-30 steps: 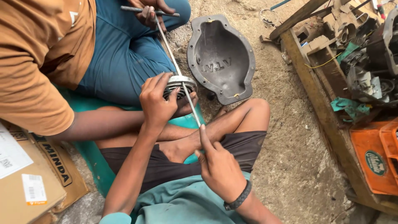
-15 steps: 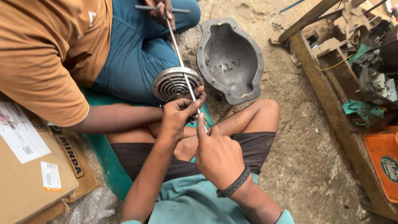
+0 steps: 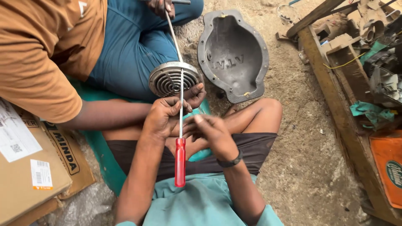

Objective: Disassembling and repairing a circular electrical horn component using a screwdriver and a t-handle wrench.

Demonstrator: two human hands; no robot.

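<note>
The co-worker's hand (image 3: 161,6) and the rod (image 3: 173,35) it gripped were cut off by the top edge; the cardboard box (image 3: 25,175) was cropped at left.

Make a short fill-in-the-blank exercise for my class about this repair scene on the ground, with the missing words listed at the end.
1. The screwdriver has a ____ handle.
2. The left hand grips the screwdriver's metal ____.
3. The round metal part has a face of ____ slots.
4. The grey cover lies on the ____, hollow side up.

Missing words: red; shaft; curved; ground
</note>
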